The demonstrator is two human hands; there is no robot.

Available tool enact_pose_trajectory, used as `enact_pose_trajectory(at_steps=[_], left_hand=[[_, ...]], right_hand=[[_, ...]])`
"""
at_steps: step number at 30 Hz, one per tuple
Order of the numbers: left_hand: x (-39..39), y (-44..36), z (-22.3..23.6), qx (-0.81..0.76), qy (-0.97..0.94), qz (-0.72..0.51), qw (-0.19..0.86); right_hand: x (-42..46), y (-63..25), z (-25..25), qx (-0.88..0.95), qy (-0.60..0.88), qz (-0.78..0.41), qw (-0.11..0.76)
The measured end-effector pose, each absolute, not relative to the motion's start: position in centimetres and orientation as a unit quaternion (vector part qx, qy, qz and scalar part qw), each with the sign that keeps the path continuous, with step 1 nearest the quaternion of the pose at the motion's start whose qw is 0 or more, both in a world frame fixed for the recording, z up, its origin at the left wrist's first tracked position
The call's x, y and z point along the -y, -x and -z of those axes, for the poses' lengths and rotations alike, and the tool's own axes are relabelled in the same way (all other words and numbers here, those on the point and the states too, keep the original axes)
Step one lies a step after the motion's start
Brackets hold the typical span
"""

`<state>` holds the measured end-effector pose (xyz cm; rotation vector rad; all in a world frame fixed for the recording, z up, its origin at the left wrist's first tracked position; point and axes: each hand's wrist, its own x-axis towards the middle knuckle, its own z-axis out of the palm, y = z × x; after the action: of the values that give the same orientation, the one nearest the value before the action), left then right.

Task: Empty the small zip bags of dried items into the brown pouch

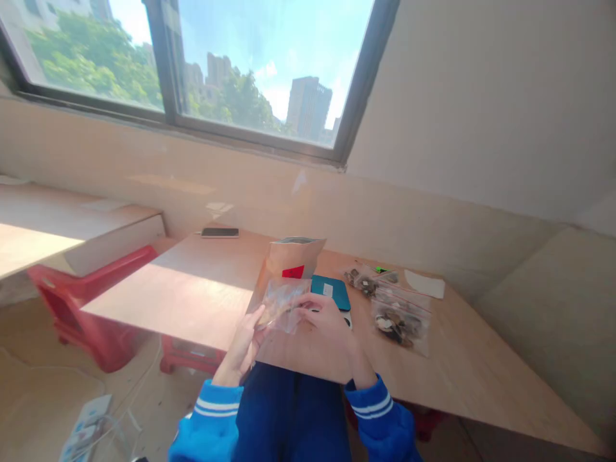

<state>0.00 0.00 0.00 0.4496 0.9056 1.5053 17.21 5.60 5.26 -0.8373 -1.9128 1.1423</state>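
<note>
While one pale tabletop (29, 221) reached in from the left edge of the frame, one red chair (96, 301) stood below its near edge, and one white power strip (86, 427) lay on the floor at the lower left. Two panes of one window (255, 70) showed from the upper left to the upper centre. Left of centre, one phone (220, 233) lay flat at the far edge of the wooden table (192, 289), and part of a red stool (190, 354) showed beneath it. Two hands met one clear plastic bag (282, 307) at the centre of the frame, just above the near edge of the table. The left hand (245, 340) pinched the bag's left side, its thumb on top and fingers underneath, with little opening between them. Behind the bag stood one open-topped paper pouch (293, 253) with one red patch on its front. The right hand (330, 317) had its fingers bent and drawn close, pinching the bag's right part; glare hid whether the fingertips met. Just beyond that hand lay one teal case (333, 292) with one white label. Right of centre lay at least two clear bags of small dark and pale pieces (402, 321), too blurred to count, with one bright green item (380, 270) at the far side and one white sheet (424, 283) farther right.
</note>
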Motion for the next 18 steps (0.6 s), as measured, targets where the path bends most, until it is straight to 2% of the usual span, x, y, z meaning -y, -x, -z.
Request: enact_pose_trajectory(at_steps=[3,9,15,18], left_hand=[[-0.2,0.4,0.2,-0.387,-0.190,-0.654,0.622],[-0.1,2.2,0.2,-0.362,-0.154,-0.671,0.628],[-0.3,3.4,0.5,-0.369,-0.151,-0.683,0.612],[-0.2,3.4,0.4,-0.362,-0.160,-0.677,0.620]], right_hand=[[-5.6,-17.9,-6.0,0.724,0.349,-0.453,0.385],[-6.1,-19.3,-8.7,0.745,0.393,-0.363,0.399],[-9.3,-18.1,-11.6,0.712,0.373,-0.274,0.528],[-10.9,-16.4,-13.1,0.723,0.380,-0.200,0.541]])
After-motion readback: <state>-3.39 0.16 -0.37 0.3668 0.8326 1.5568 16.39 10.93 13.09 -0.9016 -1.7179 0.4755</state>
